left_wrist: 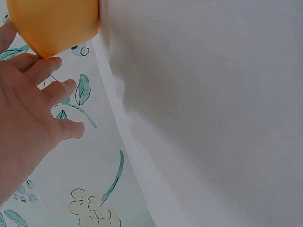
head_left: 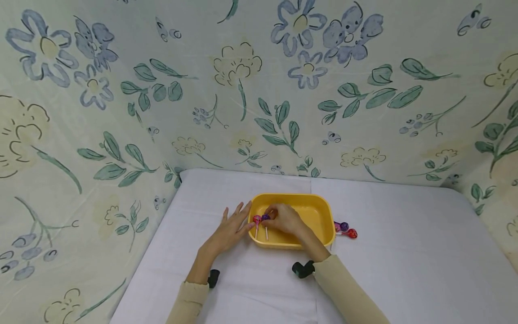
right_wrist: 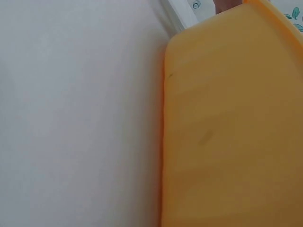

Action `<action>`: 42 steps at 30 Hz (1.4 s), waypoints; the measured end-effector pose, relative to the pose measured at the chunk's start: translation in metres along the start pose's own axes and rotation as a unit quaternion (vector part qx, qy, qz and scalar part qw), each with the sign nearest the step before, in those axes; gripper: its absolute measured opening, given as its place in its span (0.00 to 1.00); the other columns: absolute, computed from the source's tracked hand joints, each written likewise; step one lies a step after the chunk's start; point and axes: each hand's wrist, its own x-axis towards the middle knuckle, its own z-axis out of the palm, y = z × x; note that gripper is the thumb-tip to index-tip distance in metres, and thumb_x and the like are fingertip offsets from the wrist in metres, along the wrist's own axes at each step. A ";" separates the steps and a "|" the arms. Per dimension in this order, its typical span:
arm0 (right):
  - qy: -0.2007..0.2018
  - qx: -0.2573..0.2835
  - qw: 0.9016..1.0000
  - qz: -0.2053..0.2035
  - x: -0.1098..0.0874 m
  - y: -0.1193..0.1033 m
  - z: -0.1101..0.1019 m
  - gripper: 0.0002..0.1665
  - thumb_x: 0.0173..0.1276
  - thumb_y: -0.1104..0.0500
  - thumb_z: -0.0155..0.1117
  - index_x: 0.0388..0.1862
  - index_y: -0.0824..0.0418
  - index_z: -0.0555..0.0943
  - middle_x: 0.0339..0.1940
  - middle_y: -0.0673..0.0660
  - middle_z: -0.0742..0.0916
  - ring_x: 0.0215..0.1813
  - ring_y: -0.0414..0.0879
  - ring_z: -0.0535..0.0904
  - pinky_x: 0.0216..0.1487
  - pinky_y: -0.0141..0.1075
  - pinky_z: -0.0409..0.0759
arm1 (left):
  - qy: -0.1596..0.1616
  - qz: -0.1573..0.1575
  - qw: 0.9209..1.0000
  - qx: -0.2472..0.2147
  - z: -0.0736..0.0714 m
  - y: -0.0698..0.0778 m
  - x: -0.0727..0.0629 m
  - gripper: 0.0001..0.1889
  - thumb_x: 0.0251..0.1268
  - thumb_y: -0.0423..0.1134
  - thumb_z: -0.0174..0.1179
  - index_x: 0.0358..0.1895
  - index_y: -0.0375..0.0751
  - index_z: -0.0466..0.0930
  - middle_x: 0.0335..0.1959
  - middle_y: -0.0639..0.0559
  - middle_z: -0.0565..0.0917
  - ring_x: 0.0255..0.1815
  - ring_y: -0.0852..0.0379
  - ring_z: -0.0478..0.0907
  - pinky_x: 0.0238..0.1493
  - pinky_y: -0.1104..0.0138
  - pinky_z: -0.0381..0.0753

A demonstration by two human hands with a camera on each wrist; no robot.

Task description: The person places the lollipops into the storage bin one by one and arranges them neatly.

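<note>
A yellow tray [head_left: 291, 246] sits on the white cloth, and two lollipops lie at its left end. One is a pink lollipop [head_left: 256, 219], its stick pointing toward the front. Beside it, my right hand [head_left: 286, 219] reaches over the tray's front wall and pinches a purple lollipop [head_left: 265, 217] by the head. My left hand [head_left: 228, 230] rests its spread, fairly straight fingers against the tray's left end. In the left wrist view, those fingertips [left_wrist: 56, 62] are right at the tray's corner. The right wrist view shows mostly the tray's outer wall [right_wrist: 227, 118]; the right hand is hidden there.
Outside the tray's right end lie a purple lollipop [head_left: 344, 226], a red lollipop [head_left: 352, 233] and a pink one [head_left: 337, 227], partly hidden by the rim. Black wrist devices [head_left: 303, 269] hang under both wrists. A floral curtain [head_left: 243, 135] stands behind the table.
</note>
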 end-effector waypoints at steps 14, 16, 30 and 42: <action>0.004 0.006 0.999 0.031 -0.004 -0.002 -0.006 0.21 0.62 0.47 0.80 0.48 0.58 0.88 0.35 0.52 0.88 0.37 0.45 0.78 0.40 0.33 0.80 | 0.000 -0.004 1.000 0.000 0.001 0.001 0.000 0.37 0.83 0.57 0.47 0.85 0.50 0.46 0.86 0.53 0.54 0.88 0.45 0.45 0.85 0.37 0.31; 0.012 0.004 0.999 0.037 -0.007 -0.002 -0.011 0.22 0.62 0.47 0.80 0.49 0.58 0.88 0.36 0.52 0.88 0.37 0.45 0.78 0.40 0.33 0.80 | 0.001 -0.003 1.000 0.002 0.001 0.000 0.000 0.37 0.83 0.57 0.47 0.85 0.50 0.46 0.86 0.54 0.54 0.88 0.46 0.45 0.85 0.36 0.31; 0.197 0.035 0.980 0.013 -0.070 0.046 -0.098 0.22 0.73 0.48 0.70 0.58 0.60 0.85 0.41 0.58 0.86 0.35 0.47 0.74 0.29 0.25 0.73 | 0.007 -0.006 1.000 0.004 0.001 0.003 0.001 0.38 0.83 0.56 0.48 0.85 0.48 0.46 0.86 0.51 0.54 0.88 0.43 0.46 0.85 0.36 0.32; 0.277 -0.011 0.948 0.158 -0.142 0.122 -0.114 0.28 0.74 0.46 0.68 0.63 0.62 0.81 0.45 0.66 0.86 0.28 0.46 0.70 0.23 0.27 0.69 | 0.001 -0.010 1.000 -0.002 -0.001 0.007 0.000 0.38 0.83 0.56 0.48 0.85 0.46 0.46 0.85 0.49 0.54 0.88 0.43 0.45 0.85 0.37 0.31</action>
